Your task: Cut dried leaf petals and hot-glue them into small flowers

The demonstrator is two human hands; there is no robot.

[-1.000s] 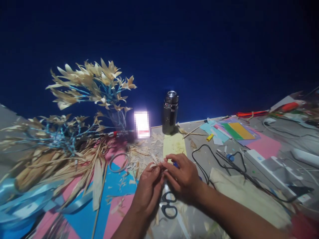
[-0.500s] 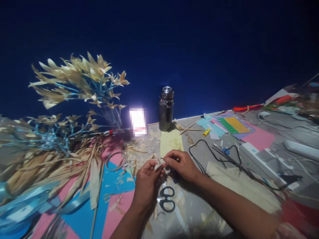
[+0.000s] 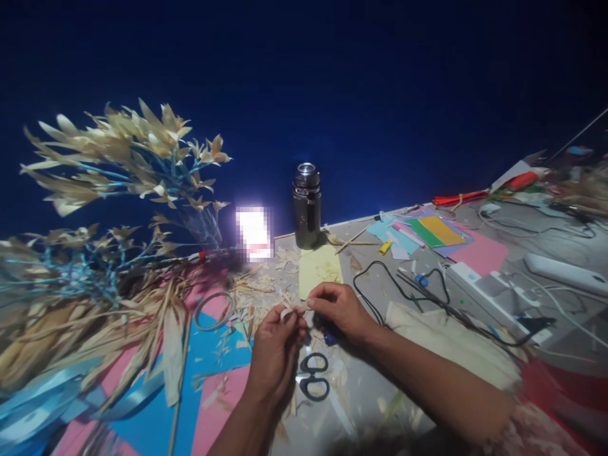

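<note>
My left hand (image 3: 277, 348) is closed, pinching a small pale piece of dried husk (image 3: 285, 312) between thumb and fingers. My right hand (image 3: 342, 311) faces it, thumb and forefinger pinched at the thin end of the same piece. The fingers partly hide it. Just below the hands lie scissors with black handles (image 3: 315, 376), their blades mostly out of sight. A small dark blue object (image 3: 329, 338) shows under my right hand. Husk scraps (image 3: 266, 288) are scattered beyond my left hand.
A dark metal flask (image 3: 307, 212) stands behind a yellow paper (image 3: 327, 259). On the left are husk-flower branches (image 3: 156, 152), dried husks (image 3: 52, 329), a wire ring (image 3: 196, 315) and blue ribbon (image 3: 42, 399). To the right lie a black cable (image 3: 375, 269), cream cloth (image 3: 441, 342) and power strip (image 3: 475, 285).
The view has shifted slightly, so most things sit further left. My hands stay close together on the husk piece, which now shows a little more between the fingers.
</note>
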